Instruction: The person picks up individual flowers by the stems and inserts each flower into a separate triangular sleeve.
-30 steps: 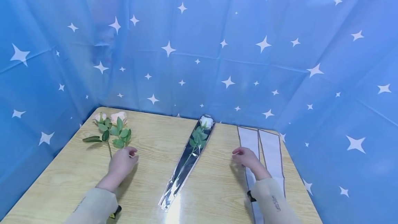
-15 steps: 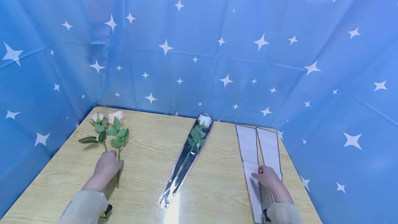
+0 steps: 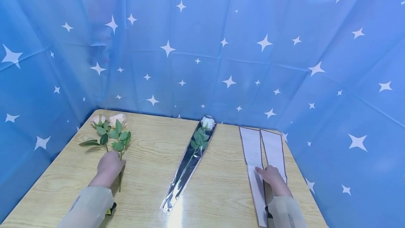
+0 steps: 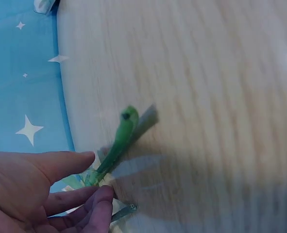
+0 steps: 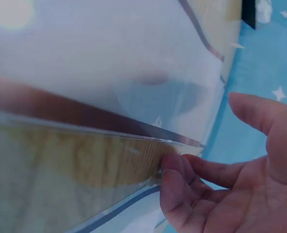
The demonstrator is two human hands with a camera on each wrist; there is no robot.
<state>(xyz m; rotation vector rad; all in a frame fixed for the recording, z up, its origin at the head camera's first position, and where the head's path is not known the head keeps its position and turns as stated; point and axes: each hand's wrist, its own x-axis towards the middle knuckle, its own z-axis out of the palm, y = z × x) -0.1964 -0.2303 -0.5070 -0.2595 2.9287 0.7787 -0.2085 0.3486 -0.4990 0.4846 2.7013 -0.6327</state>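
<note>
Two pale pink roses [image 3: 118, 119] with green leaves lie at the table's left. My left hand [image 3: 110, 166] is over their stems; in the left wrist view, a green stem [image 4: 121, 138] runs between the thumb and bent fingers, with a small gap at the thumb. A second stem end [image 4: 125, 211] shows beside the fingertips. At the right lie two long, flat, dark-edged flower sleeves [image 3: 252, 143], partly see-through. My right hand [image 3: 274, 178] is over them, its thumb apart and its fingertips [image 5: 172, 187] at one sleeve's edge; whether they grip it is unclear.
A white rose [image 3: 208, 123] lies in a clear and black flower sleeve [image 3: 181, 178] mid-table, between the hands. A blue star-printed curtain [image 3: 202, 45] hangs behind the wooden table [image 3: 148, 164] and at both sides.
Both hands have come down and outward since one second ago, the left onto the rose stems, the right onto the flower sleeves. Over the last half second they have barely moved.
</note>
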